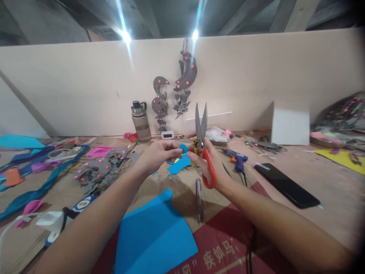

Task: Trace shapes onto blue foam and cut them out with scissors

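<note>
My right hand (209, 161) is closed on red-handled scissors (201, 125), whose blades point upward and stand slightly apart. My left hand (159, 154) pinches a small blue foam piece (184, 148) just left of the scissors, and both hands are raised above the table. Below them lie a blue foam scrap (179, 164) and a large blue foam sheet (154, 234). A pen-like stick (199, 199) lies on the cardboard between my forearms.
A black phone (286, 185) and a blue glue gun (236, 158) lie to the right. A water bottle (141, 121) stands by the back wall, under grey hanging decorations (182, 83). Grey foam cutouts (99, 171) and coloured strips cover the left side. A white box (291, 122) stands far right.
</note>
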### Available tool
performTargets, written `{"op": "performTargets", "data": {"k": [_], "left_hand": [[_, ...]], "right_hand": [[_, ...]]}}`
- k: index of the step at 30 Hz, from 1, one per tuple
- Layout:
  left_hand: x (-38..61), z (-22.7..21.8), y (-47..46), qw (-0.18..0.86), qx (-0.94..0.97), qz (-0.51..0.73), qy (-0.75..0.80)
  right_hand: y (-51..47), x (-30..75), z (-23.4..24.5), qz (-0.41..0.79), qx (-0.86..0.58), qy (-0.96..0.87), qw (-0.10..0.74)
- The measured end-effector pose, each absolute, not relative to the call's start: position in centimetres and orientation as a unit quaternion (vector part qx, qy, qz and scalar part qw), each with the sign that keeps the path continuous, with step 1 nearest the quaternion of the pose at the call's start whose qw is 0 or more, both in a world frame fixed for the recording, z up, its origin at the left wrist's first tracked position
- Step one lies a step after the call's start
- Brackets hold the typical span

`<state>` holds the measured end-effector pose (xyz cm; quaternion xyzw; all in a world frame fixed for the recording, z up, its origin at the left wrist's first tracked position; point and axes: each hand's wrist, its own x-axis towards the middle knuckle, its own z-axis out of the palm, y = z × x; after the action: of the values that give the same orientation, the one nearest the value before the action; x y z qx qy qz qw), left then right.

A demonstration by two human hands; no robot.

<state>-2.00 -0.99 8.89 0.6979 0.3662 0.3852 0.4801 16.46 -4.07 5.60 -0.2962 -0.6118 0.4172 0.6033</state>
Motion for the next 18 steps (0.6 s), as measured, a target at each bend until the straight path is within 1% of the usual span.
{"op": "performTargets", "data": {"k": [5,13,18], "left_hand": [[-1.62,8.66,-1.20,0.472,0.708,0.360,0.381],[-1.73,9.03,-1.79,0.397,0.744,0.359,0.399],[-1.50,8.94,-1.79,0.407,0.740,0.367,0.389]], "right_hand": [[-4.22,16.46,5.49,0.402,-0.306,-0.622,0.599],[-4.03,16.39,5.22,0.386,-0.305,-0.613,0.617],[-3.75,16.39,4.90,0.388,-0.296,-0.611,0.623]]}}
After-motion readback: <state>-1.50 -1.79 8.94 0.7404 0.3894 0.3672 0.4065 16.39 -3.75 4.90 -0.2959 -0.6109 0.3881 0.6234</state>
